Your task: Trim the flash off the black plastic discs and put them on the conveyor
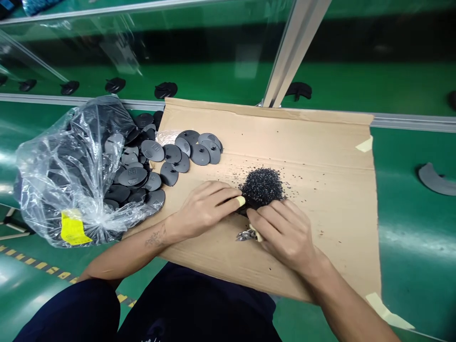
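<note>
My left hand (208,206) is closed, its fingertips on a dark plastic piece (242,210) that is mostly hidden between my hands. One left finger wears a pale yellow wrap. My right hand (285,230) is curled, with its fingertips by the same dark piece. The metal jaws of a pair of nippers (245,235) stick out to the left from under the right hand; their handles are hidden in it. Just beyond both hands, a heap of small black plastic scraps (263,185) lies on the cardboard sheet (342,213).
Several flat black oval discs (200,155) lie at the cardboard's left side. Next to them, a clear plastic bag (81,161) with a yellow label spills more discs. A metal frame post (297,47) rises behind the cardboard. A curved grey part (437,179) lies at right.
</note>
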{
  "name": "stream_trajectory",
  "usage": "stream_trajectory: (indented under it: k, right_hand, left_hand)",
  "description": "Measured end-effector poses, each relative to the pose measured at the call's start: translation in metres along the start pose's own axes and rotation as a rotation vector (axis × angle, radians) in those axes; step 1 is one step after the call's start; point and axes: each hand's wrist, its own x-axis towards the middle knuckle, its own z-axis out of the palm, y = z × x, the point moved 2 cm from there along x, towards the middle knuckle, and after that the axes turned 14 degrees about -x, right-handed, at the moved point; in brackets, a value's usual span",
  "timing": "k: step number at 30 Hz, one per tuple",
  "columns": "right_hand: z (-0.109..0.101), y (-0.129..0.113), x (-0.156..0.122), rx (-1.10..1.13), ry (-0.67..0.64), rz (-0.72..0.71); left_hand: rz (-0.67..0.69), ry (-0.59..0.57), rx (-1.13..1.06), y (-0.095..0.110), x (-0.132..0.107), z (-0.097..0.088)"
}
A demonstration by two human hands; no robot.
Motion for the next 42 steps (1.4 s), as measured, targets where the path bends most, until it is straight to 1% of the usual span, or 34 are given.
stream_trajectory:
  k: [1,3,6,8,10,11,12,14,17,20,24,30,38,40,42]
  right_hand:
    - [0.000,0.000,0.000,0.037,0.001,-0.001]
    - [0.001,0.001,-0.002,0.137,0.008,0.030]
    - [0.001,0.003,-0.002,0.274,0.022,0.065]
    - [0.000,0.004,-0.002,0.390,0.047,0.100]
    - [-0.003,0.008,-0.001,0.474,0.096,0.191]
    - [-0.004,0.010,-0.001,0.471,0.116,0.251]
    - [-0.004,0.013,-0.001,0.430,0.120,0.307]
    - [-0.003,0.018,-0.002,0.277,0.069,0.362]
    - [0.003,0.021,-0.004,0.076,-0.068,0.293]
    - [0.007,0.018,-0.006,-0.014,-0.125,0.220]
    - [0.008,0.014,-0.005,-0.088,-0.126,0.183]
    - [0.007,0.011,-0.006,-0.193,-0.126,0.201]
    - [0.000,0.007,-0.003,-0.273,-0.114,0.170]
    - [0.000,0.007,-0.004,-0.263,-0.119,0.176]
    - [0.001,0.007,-0.006,-0.178,-0.136,0.199]
  left_hand:
    - [-0.001,-0.032,0.055,0.001,0.000,0.000]
    - [-0.010,-0.064,0.098,0.002,0.001,0.001]
    - [-0.022,-0.054,0.075,0.002,0.000,0.002]
    - [-0.032,-0.002,-0.032,0.000,-0.001,0.001]
    - [-0.075,0.064,-0.193,-0.003,-0.002,0.000]
    - [-0.105,0.093,-0.279,-0.004,-0.002,-0.001]
    - [-0.134,0.114,-0.357,-0.005,-0.002,-0.002]
    - [-0.173,0.139,-0.482,-0.005,-0.002,-0.003]
    - [-0.182,0.143,-0.581,-0.002,-0.001,-0.003]
    - [-0.182,0.140,-0.616,0.001,-0.002,-0.002]
    - [-0.189,0.136,-0.638,0.002,-0.003,0.001]
    - [-0.196,0.178,-0.644,0.002,-0.005,0.004]
    - [-0.193,0.184,-0.662,0.004,-0.008,0.007]
    - [-0.192,0.176,-0.665,0.005,-0.008,0.007]
    - [-0.187,0.167,-0.653,0.005,-0.007,0.006]
